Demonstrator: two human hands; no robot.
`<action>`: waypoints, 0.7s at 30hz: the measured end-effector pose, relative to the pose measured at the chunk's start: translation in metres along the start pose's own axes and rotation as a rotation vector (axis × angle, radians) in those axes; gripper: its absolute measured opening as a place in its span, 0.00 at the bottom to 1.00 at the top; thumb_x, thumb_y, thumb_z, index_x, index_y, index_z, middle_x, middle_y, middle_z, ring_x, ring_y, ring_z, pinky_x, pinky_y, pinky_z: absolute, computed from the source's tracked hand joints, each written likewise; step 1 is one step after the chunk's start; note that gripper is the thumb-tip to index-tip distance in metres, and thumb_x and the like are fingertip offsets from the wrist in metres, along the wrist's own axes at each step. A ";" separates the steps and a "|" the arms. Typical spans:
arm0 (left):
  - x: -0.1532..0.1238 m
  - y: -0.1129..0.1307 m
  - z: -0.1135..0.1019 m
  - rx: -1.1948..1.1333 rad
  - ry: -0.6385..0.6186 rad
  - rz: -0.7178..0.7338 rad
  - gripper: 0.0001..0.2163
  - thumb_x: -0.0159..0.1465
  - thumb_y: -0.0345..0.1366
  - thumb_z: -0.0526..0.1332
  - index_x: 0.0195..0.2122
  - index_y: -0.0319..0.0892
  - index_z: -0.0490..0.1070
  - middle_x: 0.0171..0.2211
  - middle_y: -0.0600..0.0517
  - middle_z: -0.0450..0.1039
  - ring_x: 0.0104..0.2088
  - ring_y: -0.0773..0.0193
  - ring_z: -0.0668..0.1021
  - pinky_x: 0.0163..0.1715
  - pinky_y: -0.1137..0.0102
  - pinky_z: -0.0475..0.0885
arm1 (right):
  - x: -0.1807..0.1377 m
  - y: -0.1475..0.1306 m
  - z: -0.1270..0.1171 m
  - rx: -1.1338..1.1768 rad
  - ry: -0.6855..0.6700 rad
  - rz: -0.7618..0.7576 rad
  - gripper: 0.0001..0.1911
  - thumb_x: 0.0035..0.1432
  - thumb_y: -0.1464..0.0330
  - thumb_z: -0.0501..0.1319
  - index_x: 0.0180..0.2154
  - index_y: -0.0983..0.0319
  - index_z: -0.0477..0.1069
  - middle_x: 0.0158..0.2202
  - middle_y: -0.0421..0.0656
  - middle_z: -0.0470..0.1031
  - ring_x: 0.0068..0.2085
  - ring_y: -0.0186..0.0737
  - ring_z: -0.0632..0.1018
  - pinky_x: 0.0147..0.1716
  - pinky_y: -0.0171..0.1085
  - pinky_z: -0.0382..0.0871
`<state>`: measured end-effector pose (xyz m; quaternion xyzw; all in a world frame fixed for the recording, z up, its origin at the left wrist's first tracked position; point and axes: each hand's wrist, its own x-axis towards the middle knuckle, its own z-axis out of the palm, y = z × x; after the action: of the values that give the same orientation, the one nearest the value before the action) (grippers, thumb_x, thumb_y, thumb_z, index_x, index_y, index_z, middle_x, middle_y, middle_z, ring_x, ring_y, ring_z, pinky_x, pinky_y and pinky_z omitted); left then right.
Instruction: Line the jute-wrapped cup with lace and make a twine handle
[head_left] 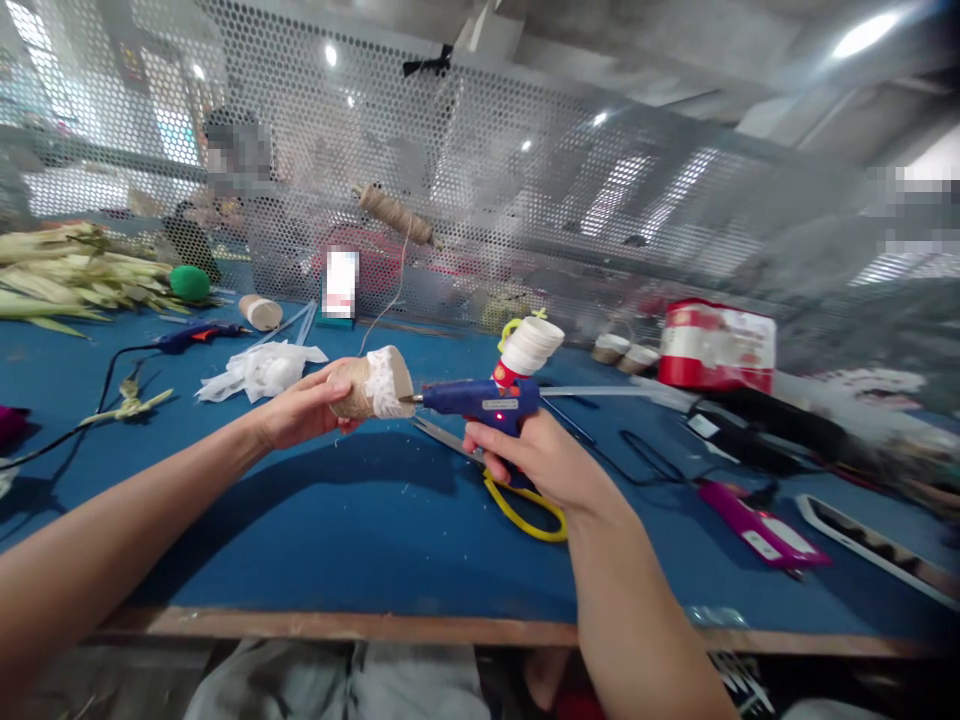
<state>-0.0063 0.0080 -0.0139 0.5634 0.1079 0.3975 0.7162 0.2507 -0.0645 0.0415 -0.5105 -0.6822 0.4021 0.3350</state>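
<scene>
Bare forearms (172, 490) reach in over the blue bench (450, 580), grey trousers (420, 685) below its wooden edge. Left hand (311, 405): fingers wrapped around a twine-wound cup (351, 390), lying sideways in the grip above the bench, open end to the right; white lace (386, 385) rings its rim end. Right hand (536, 450): closed round the handle of a blue glue gun (469, 398), red light lit, nozzle at the cup's rim; contact cannot be confirmed. Yellow-handled scissors (525, 515) lie beneath the right hand. Beyond the gun: stacked white cups (531, 345). Left of the worked cup: crumpled white material (266, 370), second glue gun (199, 337), green ball (190, 283), pale husks (75, 265). Twine spool (394, 215) against the perforated screen (480, 180), strand hanging down. Far right: purple device (761, 525), power strip (877, 550).
</scene>
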 end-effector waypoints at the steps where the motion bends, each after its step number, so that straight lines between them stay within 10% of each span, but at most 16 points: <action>1: -0.001 0.000 0.000 0.002 0.003 0.002 0.19 0.55 0.41 0.61 0.46 0.41 0.64 0.31 0.50 0.68 0.27 0.69 0.71 0.24 0.74 0.64 | 0.000 0.001 0.000 0.020 -0.007 -0.002 0.14 0.53 0.59 0.60 0.26 0.65 0.69 0.13 0.36 0.63 0.16 0.28 0.64 0.18 0.30 0.59; 21: 0.002 0.002 0.011 0.214 0.199 0.034 0.26 0.47 0.27 0.67 0.43 0.46 0.53 0.36 0.54 0.67 0.32 0.68 0.73 0.32 0.73 0.68 | 0.002 0.001 0.012 -0.485 0.390 -0.158 0.15 0.52 0.63 0.57 0.16 0.59 0.62 0.14 0.39 0.68 0.19 0.38 0.72 0.26 0.39 0.66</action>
<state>0.0006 0.0013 -0.0078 0.5962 0.2108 0.4495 0.6309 0.2402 -0.0644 0.0351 -0.5882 -0.7188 0.0951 0.3581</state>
